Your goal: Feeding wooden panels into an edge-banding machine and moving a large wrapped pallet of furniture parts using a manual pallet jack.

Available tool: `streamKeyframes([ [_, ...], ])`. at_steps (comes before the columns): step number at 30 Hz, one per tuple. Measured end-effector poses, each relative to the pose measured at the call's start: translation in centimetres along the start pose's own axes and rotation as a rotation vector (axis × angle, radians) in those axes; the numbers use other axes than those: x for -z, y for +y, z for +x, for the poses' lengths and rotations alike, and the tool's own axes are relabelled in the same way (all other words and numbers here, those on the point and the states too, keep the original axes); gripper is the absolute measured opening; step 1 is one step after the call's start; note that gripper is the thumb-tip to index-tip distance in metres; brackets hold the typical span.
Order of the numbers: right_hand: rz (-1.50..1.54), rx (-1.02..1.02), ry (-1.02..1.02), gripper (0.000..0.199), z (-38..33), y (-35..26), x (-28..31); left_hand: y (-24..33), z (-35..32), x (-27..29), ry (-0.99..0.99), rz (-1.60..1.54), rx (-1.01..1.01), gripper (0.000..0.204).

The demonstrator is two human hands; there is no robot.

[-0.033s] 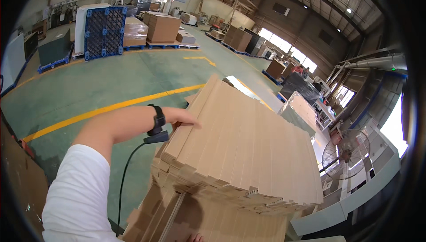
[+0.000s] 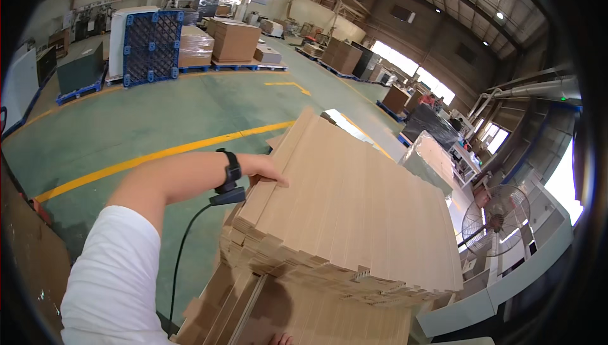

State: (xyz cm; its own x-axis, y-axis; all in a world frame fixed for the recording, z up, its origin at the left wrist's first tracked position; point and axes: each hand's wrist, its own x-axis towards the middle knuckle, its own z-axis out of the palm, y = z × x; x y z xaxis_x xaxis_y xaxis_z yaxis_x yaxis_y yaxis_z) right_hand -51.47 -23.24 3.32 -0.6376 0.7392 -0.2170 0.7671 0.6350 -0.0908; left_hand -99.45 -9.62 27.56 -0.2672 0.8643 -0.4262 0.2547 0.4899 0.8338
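Observation:
A stack of long, narrow, wood-coloured boards (image 2: 361, 199) lies in front of me, its top layer set side by side. My left hand (image 2: 267, 169) grips the outermost board (image 2: 288, 171) at the stack's left edge, with a finger on its top and the others going down over the side, partly hidden. On my left wrist is a black strap with a small device (image 2: 227, 197) and a cable. Below, more boards (image 2: 342, 319) form a lower layer. Of my right hand (image 2: 282, 339) only fingertips show at the bottom edge, resting on or just over that lower layer.
A floor fan (image 2: 497, 218) and a long grey-white machine part (image 2: 494, 307) stand on the right. Behind the stack is a wrapped pallet load (image 2: 430, 158). A blue plastic pallet (image 2: 152, 47) stands upright far left, near stacked cartons (image 2: 234, 42). A yellow line (image 2: 171, 153) crosses the green floor.

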Motion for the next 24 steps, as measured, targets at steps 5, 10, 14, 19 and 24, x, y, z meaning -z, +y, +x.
streamKeyframes([
  [5, 0.014, -0.008, 0.021, 0.072, -0.4, 0.2, -1.8, 0.2, 1.1, -0.4, 0.34, 0.462, 0.026, 0.039],
  [10, -0.008, -0.007, -0.087, 0.073, -0.2, 0.0, -0.8, -2.6, -0.5, 0.5, 0.456, 0.209, -0.054, 0.035],
  [14, -0.077, 0.106, 0.085, 0.072, 0.3, 0.5, -1.8, -5.0, -1.9, 0.6, 0.443, -0.239, -0.172, 0.033],
  [19, -0.193, 0.194, 0.022, 0.072, -0.1, -0.9, 0.1, -10.2, -2.1, 3.0, 0.539, -0.199, -0.175, 0.038],
  [24, -0.16, 0.071, 0.001, 0.076, 0.2, -1.1, -1.8, -15.6, 2.0, 2.7, 0.814, 0.064, -0.229, 0.043],
])
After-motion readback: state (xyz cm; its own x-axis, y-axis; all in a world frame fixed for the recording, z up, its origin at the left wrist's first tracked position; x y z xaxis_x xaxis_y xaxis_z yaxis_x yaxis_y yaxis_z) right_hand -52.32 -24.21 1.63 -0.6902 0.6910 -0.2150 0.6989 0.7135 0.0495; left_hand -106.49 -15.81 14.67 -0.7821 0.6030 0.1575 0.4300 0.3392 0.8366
